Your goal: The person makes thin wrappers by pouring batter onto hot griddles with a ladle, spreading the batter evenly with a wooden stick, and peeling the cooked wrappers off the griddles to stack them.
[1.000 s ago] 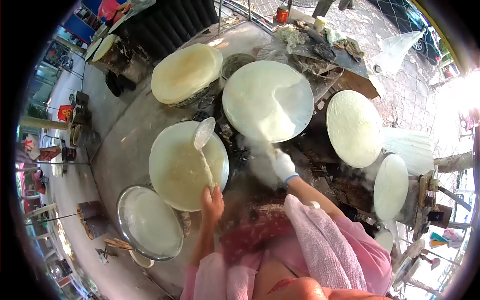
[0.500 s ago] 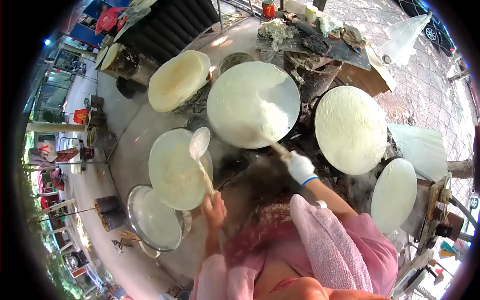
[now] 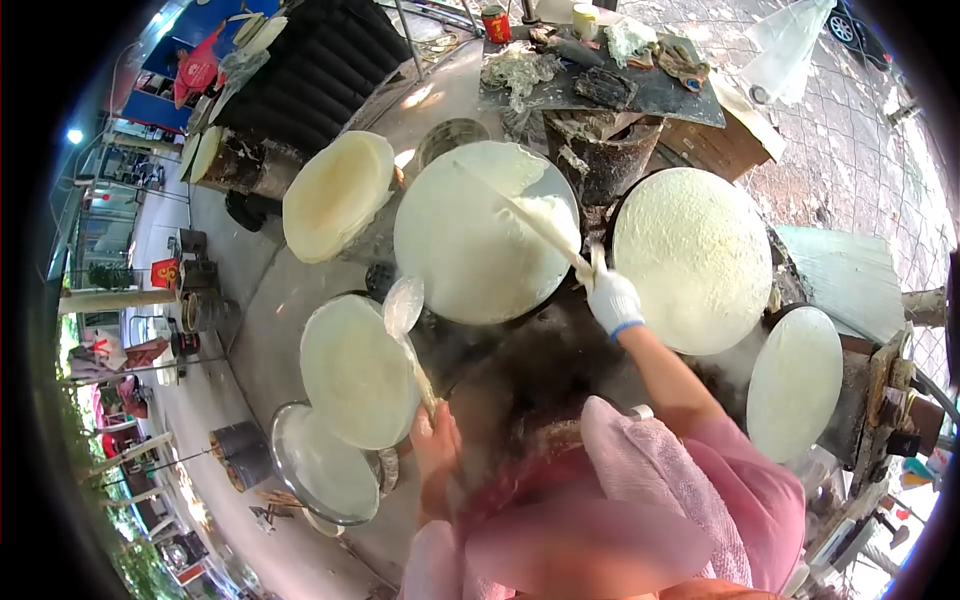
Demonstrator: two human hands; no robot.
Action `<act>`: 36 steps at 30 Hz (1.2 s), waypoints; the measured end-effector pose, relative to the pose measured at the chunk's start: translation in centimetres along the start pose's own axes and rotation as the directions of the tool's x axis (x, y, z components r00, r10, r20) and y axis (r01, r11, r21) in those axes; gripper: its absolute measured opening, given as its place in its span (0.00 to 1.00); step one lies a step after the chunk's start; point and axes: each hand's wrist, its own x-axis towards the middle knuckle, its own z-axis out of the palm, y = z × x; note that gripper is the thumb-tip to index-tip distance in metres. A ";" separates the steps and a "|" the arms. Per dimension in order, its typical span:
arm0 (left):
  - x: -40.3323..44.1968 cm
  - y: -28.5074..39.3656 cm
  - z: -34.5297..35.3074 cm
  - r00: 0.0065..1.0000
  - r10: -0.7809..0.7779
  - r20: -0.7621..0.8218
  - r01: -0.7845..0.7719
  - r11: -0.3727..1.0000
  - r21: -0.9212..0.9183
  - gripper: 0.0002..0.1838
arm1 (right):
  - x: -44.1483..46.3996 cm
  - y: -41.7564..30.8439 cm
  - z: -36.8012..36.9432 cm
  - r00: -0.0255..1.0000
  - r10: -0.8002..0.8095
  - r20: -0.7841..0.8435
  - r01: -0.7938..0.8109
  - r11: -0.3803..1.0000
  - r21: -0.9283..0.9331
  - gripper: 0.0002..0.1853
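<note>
Right hand (image 3: 614, 302): white-gloved, blue-cuffed, closed round the end of a long, pale, batter-smeared spreader (image 3: 545, 232), its blade reaching leftward. Round griddle (image 3: 566, 192): beyond and left of that hand; coated in smooth pale batter (image 3: 455, 235), thicker ridge beside the spreader. Left hand (image 3: 436, 440): bare, gripping a ladle (image 3: 403, 305), whitish, crusted handle, bowl beyond the fingers.

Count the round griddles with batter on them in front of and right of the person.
3 visible: the center griddle, beneath the spreader; the right griddle, beyond the gloved right hand; the far-right griddle. Others may be hidden.
</note>
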 end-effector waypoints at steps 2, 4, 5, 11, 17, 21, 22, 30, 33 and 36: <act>0.4 -1.2 -0.6 1.000 0.011 -0.018 -0.011 1.000 0.001 0.08 | 4.9 -1.8 -1.6 0.998 -0.032 -0.052 0.028 0.997 -0.074 0.37; 0.2 -1.5 -0.3 0.999 -0.024 -0.037 0.024 1.000 -0.011 0.08 | 10.1 -4.0 -2.5 0.987 -0.060 -0.146 0.041 0.991 -0.129 0.38; 0.1 -1.6 -0.1 0.997 -0.022 -0.075 0.026 0.999 0.044 0.07 | 11.7 -5.4 -3.6 0.981 -0.081 -0.177 0.060 0.990 -0.124 0.38; 0.2 -1.5 1.3 0.993 -0.109 -0.050 0.109 0.994 -0.005 0.08 | 5.2 -6.6 -3.6 0.911 -0.383 -0.149 0.411 0.846 0.341 0.28; 1.4 0.9 4.4 0.997 -0.013 0.072 0.010 0.999 0.046 0.12 | -7.6 2.6 2.1 0.979 0.178 0.099 -0.186 0.580 0.793 0.28; 4.6 3.3 6.5 0.981 0.073 0.182 -0.081 0.996 0.033 0.13 | -7.9 2.3 -0.6 0.959 0.080 0.273 -0.276 0.485 0.830 0.26; 6.3 4.0 7.1 0.975 0.088 0.205 -0.095 0.995 0.025 0.13 | -7.0 2.4 -1.2 0.975 0.091 0.201 -0.218 0.534 0.817 0.26; 24.2 9.8 14.2 0.823 0.189 0.536 -0.239 0.971 0.025 0.11 | -7.8 1.4 -3.6 0.938 0.104 0.330 -0.313 0.663 0.680 0.26; 27.1 9.5 15.6 0.771 0.101 0.629 -0.165 0.985 0.044 0.11 | -10.8 2.9 2.4 0.979 0.202 -0.021 -0.110 0.617 0.779 0.26; 26.3 7.3 13.6 0.770 -0.034 0.637 -0.071 0.988 0.138 0.11 | -13.0 -2.1 6.4 0.948 0.193 0.253 -0.307 0.345 0.887 0.25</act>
